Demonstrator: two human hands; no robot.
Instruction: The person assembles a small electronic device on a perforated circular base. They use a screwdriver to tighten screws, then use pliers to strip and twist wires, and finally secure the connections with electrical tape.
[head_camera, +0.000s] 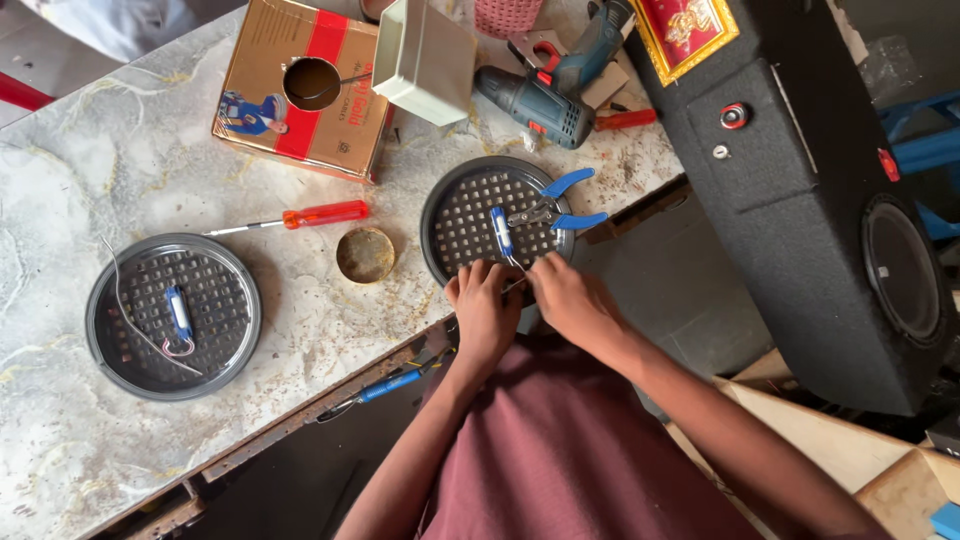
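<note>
1. Both hands, left hand (483, 310) and right hand (572, 300), pinch thin wires (514, 268) with fingers curled together, at the near rim of a round speaker grille (462, 215).
2. Two grilles counted; the second grille (215, 335) lies far left of the left hand.
3. One pair of blue pliers (560, 205) lies just beyond the right hand.

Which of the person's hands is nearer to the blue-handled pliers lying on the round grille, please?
The right hand is nearer, just below the blue-handled pliers at the round grille rim. The left hand sits further left along the same edge.

Dark grey perforated grille (500, 215), blue-handled pliers (560, 205), orange-handled screwdriver (310, 216), veined marble table (70, 180).
</note>
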